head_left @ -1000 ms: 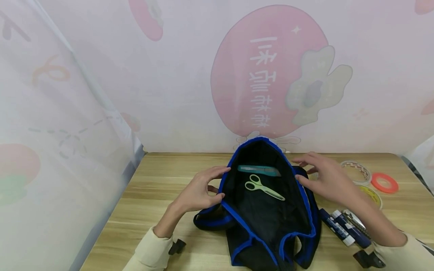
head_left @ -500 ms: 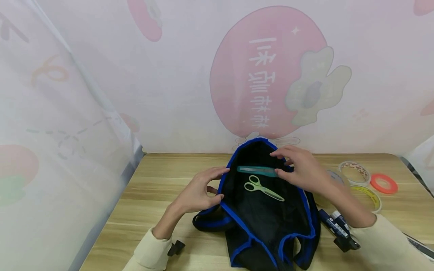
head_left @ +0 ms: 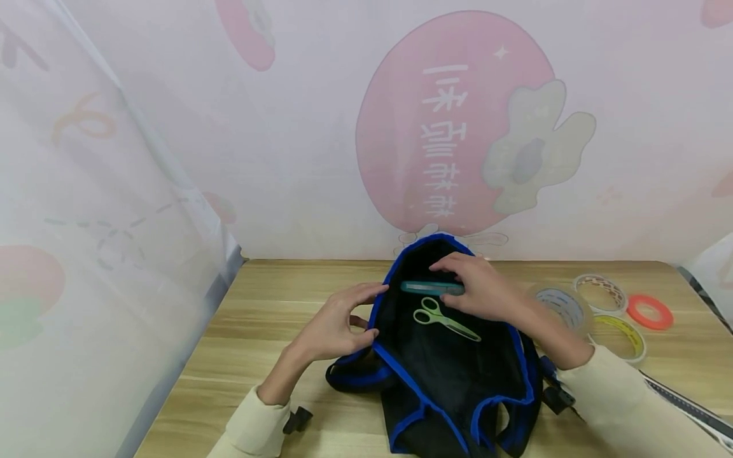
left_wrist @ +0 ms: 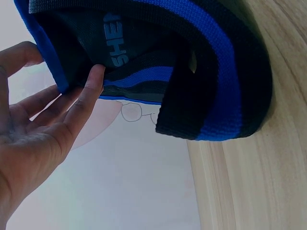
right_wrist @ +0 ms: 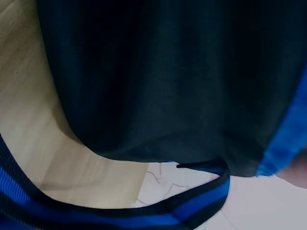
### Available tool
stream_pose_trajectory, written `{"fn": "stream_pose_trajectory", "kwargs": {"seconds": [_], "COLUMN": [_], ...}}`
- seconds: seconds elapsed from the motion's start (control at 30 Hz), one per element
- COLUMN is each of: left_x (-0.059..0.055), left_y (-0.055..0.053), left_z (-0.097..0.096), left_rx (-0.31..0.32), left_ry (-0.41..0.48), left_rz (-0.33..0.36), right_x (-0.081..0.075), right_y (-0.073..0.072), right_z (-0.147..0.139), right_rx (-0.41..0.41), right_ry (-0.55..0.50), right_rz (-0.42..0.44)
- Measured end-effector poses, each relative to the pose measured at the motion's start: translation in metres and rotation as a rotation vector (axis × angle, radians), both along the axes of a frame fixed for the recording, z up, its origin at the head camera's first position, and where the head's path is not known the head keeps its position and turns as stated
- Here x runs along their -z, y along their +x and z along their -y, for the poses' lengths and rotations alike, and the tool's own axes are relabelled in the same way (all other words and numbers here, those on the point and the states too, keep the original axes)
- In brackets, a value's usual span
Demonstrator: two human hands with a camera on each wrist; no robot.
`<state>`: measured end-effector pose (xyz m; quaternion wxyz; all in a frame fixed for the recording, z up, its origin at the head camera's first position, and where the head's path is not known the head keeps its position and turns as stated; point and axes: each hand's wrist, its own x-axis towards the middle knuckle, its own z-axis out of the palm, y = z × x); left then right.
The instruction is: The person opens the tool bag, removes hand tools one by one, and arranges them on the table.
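A black fabric bag [head_left: 446, 369] with blue trim stands open on the table, its mouth toward me. Inside it lie a teal utility knife [head_left: 420, 288] and, just below, light green scissors [head_left: 439, 314]. My left hand [head_left: 338, 323] grips the left rim of the bag; in the left wrist view, some fingers of the hand [left_wrist: 38, 139] pass behind the blue edge and one lies across the front. My right hand [head_left: 487, 289] is inside the mouth, loosely bent over the knife's right end and covering it. Contact between thumb and knife cannot be made out. The right wrist view shows only the bag's outer side [right_wrist: 163, 96] and strap [right_wrist: 201, 199].
Several tape rolls lie right of the bag: a clear roll [head_left: 564, 305], a yellow-lined roll [head_left: 634, 340] and an orange-red roll [head_left: 665, 318] among them. A dark blue marker [head_left: 548, 367] shows beside the right sleeve. A long black-and-white strip [head_left: 687, 402] lies farther right.
My right hand has moved left from the bag's right rim into its mouth, over the utility knife. My left hand, the bag and the scissors have stayed in place.
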<state>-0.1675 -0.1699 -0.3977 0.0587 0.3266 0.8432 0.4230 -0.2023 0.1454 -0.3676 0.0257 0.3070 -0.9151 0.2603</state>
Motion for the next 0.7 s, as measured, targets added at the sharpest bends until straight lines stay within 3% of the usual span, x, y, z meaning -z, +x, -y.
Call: {"fn": "stream_pose_trajectory", "kwargs": {"seconds": [0.3, 0.7], "left_x": [0.0, -0.001], "left_y": [0.0, 0.001], "left_z": [0.001, 0.0], "left_rx": [0.004, 0.009], "left_ry": [0.008, 0.013], "left_rz": [0.0, -0.001], "right_x": [0.013, 0.038], "right_y": [-0.019, -0.04], "right_z": [0.011, 0.018], "right_rx": [-0.056, -0.066], "right_ry": [0.029, 0.075], "right_rz": [0.044, 0.135]}}
